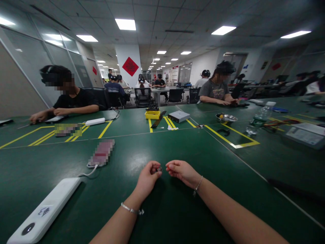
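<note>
Just above the green table [122, 210], my left hand [147, 178] pinches a small round dark piece with red on it [159, 168] between thumb and fingertips. My right hand [185, 173] is closed too, with a small orange-red piece [168, 166] at its fingertips. A narrow gap separates the two hands, and the pieces do not touch. Both pieces are too small and too covered by fingers for me to tell their kind. Each wrist wears a bracelet.
At left lies a white power bank [48, 210] cabled to a phone [102, 154]. Further back are a yellow tray [152, 115], a grey box [179, 116], a metal bowl [230, 118] and a plastic bottle [260, 118]. People sit across the table.
</note>
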A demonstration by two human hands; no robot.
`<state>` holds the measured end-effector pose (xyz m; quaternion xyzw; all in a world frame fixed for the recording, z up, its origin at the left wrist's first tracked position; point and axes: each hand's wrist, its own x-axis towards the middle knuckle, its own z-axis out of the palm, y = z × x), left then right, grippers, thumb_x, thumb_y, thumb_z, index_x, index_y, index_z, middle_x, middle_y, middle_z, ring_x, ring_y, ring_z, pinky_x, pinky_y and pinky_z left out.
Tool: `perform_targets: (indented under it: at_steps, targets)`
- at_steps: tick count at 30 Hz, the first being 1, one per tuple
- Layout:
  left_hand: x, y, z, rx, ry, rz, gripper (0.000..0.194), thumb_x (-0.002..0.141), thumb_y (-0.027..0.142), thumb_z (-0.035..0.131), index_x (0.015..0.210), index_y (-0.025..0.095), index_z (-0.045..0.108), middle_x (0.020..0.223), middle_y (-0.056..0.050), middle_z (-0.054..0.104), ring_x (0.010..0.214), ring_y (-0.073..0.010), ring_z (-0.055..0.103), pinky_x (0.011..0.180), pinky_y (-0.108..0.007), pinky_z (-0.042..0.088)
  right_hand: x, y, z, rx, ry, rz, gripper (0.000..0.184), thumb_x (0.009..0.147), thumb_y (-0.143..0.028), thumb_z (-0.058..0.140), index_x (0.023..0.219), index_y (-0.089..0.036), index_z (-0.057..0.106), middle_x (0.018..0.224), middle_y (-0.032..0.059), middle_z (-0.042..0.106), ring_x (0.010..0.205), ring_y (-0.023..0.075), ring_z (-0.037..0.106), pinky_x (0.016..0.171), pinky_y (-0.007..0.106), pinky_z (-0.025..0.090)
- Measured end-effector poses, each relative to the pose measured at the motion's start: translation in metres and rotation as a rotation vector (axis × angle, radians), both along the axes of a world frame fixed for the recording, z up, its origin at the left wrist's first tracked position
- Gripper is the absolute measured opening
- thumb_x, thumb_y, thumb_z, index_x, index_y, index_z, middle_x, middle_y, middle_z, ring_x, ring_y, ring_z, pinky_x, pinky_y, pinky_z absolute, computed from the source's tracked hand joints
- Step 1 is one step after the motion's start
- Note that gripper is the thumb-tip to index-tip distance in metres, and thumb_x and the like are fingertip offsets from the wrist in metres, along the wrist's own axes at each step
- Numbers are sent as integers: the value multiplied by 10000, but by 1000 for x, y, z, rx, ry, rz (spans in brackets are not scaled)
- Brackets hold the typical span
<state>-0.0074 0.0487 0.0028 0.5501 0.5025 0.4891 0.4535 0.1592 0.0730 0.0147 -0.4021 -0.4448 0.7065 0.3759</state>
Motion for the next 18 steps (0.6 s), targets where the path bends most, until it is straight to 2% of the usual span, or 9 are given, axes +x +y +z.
perform_targets:
  at_steps: [3, 7, 12, 18]
  targets:
    - [1, 0, -1, 18, 14, 10, 183, 641, 199, 584, 822, 178, 560, 721, 20, 584, 646, -116, 528, 625, -238, 406, -1, 1, -1, 23, -43, -50, 302, 587, -383, 706, 746, -166, 567, 636, -6, 608, 523, 75, 501, 548, 234, 384]
    - [2, -2, -1, 77, 166, 67, 158, 695, 230, 558, 844, 185, 583, 729, 11, 586, 677, -136, 540, 648, -258, 404, -6, -1, 0, 126, -123, -84, 279, 630, -415, 655, 663, -163, 541, 574, -13, 589, 494, 79, 480, 521, 234, 359]
    - [3, -5, 0, 192, 326, 109, 116, 704, 236, 570, 810, 204, 603, 759, 2, 594, 690, -153, 543, 628, -270, 400, -12, -4, 0, 219, -141, -155, 249, 634, -401, 646, 644, -164, 567, 591, -10, 592, 542, 95, 493, 561, 250, 380]
    - [8, -9, 1, 321, 374, 119, 77, 696, 213, 590, 772, 217, 602, 764, -2, 596, 728, -160, 540, 636, -274, 403, -19, -6, 0, 267, -115, -218, 224, 591, -367, 681, 662, -175, 591, 572, -21, 584, 524, 97, 483, 537, 248, 383]
